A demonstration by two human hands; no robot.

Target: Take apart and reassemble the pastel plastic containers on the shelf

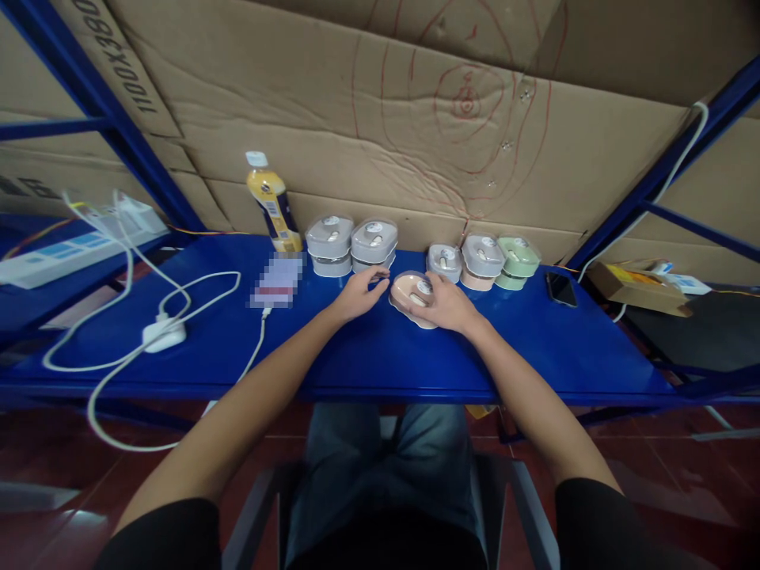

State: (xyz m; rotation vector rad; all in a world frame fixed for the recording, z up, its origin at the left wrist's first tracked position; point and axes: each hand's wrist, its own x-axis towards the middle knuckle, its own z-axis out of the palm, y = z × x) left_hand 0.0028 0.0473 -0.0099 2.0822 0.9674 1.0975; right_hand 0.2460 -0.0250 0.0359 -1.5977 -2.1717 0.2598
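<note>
A pinkish-beige container with a clear lid sits on the blue table in front of me. My right hand grips its right side, thumb on the near edge and fingers over the far side. On the left, my left hand is held apart from the container, its thumb and fingers spread with nothing between them. Just beyond the left hand stand two stacks of grey containers with clear lids. Behind the right hand are a single grey container, a grey-and-pink stack and a green stack.
A yellow drink bottle stands at the back left, near a blurred-out item joined to a white cable. A white charger and looped cables lie left. At right are a phone and an open cardboard box. Cardboard lines the back.
</note>
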